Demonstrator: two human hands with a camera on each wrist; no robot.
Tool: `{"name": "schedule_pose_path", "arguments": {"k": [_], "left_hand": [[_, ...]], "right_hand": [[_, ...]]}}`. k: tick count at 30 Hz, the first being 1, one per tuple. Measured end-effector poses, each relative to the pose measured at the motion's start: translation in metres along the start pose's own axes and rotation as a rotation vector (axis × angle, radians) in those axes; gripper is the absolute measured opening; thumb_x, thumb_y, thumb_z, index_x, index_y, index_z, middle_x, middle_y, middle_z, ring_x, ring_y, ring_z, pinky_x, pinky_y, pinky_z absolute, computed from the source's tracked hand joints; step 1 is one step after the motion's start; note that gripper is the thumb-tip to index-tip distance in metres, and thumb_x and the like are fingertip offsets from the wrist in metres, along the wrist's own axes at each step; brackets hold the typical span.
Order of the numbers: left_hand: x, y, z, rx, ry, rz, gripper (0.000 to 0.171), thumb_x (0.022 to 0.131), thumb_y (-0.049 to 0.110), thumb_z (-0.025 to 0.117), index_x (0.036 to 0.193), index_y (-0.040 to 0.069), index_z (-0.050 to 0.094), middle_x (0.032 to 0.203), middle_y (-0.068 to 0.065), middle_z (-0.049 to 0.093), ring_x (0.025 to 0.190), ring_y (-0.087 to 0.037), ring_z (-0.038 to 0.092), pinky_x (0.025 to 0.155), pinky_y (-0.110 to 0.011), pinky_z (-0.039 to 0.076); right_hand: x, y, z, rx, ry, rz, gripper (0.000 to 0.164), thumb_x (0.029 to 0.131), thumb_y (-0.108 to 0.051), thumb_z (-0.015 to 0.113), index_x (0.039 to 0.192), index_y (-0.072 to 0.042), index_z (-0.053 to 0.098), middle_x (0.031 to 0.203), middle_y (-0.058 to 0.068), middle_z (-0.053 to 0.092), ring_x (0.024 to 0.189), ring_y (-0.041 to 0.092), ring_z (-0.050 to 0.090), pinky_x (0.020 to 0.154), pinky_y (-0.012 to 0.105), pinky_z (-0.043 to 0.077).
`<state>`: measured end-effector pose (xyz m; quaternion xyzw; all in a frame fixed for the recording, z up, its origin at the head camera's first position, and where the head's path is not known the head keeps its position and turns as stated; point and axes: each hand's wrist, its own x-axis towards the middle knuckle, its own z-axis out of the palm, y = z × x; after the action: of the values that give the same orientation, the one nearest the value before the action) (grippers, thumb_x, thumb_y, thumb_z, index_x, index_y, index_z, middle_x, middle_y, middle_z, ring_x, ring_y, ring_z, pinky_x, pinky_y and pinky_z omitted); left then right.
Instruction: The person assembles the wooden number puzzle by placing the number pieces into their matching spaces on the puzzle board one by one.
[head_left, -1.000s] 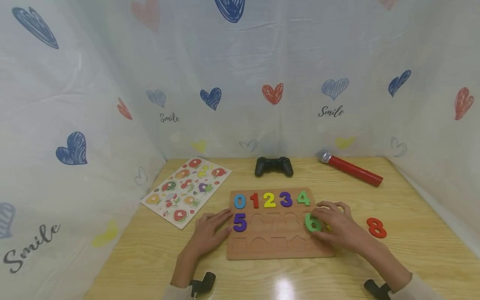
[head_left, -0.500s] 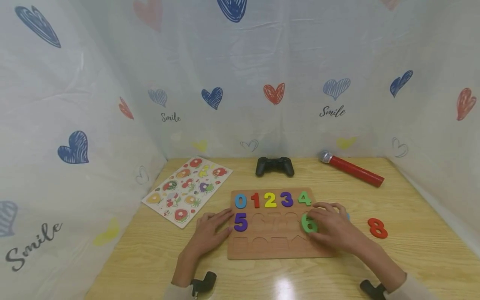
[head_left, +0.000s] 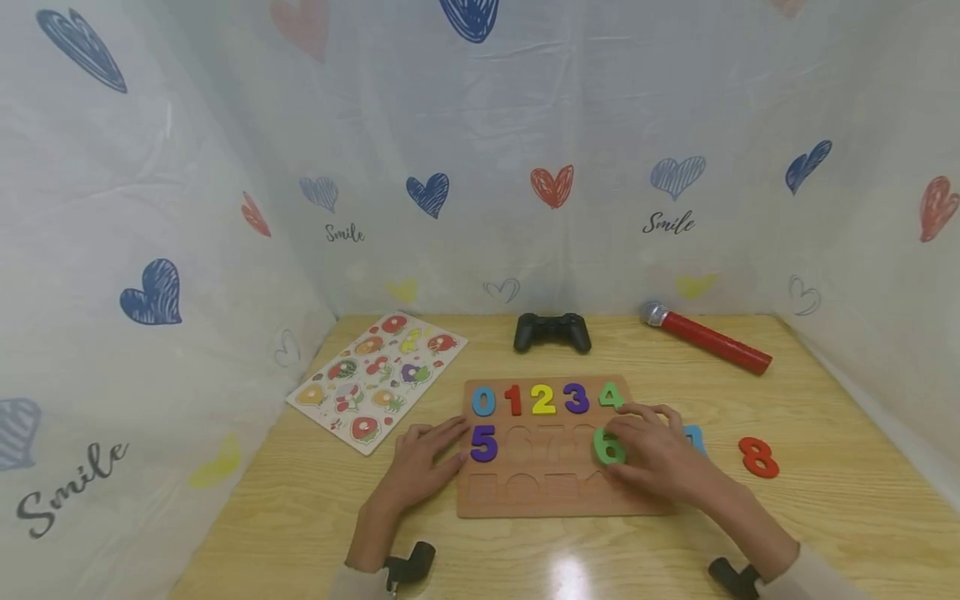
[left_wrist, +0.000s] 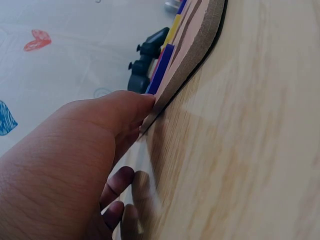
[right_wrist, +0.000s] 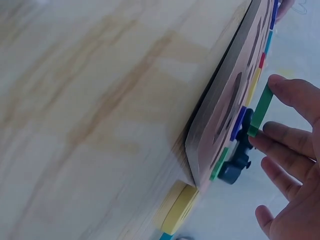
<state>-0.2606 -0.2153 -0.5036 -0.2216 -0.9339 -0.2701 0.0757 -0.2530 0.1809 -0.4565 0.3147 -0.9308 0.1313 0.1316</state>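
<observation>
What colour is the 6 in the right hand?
The 6 is green; it shows best in the head view.

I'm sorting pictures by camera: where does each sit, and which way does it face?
Head: worn on the head, facing forward and down at the tan rectangular wooden board; left hand, right hand and forearms show.
Left wrist: worn there, facing the board's edge; left hand shows.
Right wrist: worn there, facing the board and the green number 6 piece; right hand shows, left hand barely.
Shared: both wrist views include the black plastic game controller.
</observation>
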Motion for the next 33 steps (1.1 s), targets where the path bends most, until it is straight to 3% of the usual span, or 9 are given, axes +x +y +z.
{"name": "schedule_pose_path", "arguments": {"k": [11,23,33], "left_hand": [[-0.001,0.003,-0.002,-0.012,0.005,-0.010,0.050,0.097,0.038,0.063,0.143,0.019,0.057,0.152,0.005,0.048,0.117,-0.029,0.045,0.092,-0.050,0.029],[0.000,0.002,0.000,-0.021,0.013,-0.015,0.050,0.097,0.039,0.063,0.144,0.021,0.057,0.152,0.006,0.048,0.111,-0.022,0.043,0.088,-0.046,0.028],[0.000,0.000,0.000,-0.023,0.011,-0.009,0.050,0.098,0.039,0.063,0.144,0.020,0.057,0.152,0.004,0.048,0.111,-0.022,0.043,0.088,-0.046,0.028]], "right_hand": [[0.009,-0.007,0.004,0.018,0.017,-0.039,0.044,0.080,-0.031,0.084,0.117,-0.012,0.071,0.118,0.001,0.068,0.125,0.032,0.050,0.099,0.061,0.023],[0.018,-0.015,0.010,0.051,-0.017,-0.015,0.043,0.082,-0.030,0.082,0.120,-0.011,0.070,0.121,0.003,0.068,0.129,0.036,0.047,0.100,0.063,0.020],[0.026,-0.023,0.013,0.076,-0.005,-0.042,0.044,0.082,-0.030,0.083,0.119,-0.009,0.070,0.122,0.006,0.067,0.127,0.035,0.048,0.101,0.063,0.021]]}}
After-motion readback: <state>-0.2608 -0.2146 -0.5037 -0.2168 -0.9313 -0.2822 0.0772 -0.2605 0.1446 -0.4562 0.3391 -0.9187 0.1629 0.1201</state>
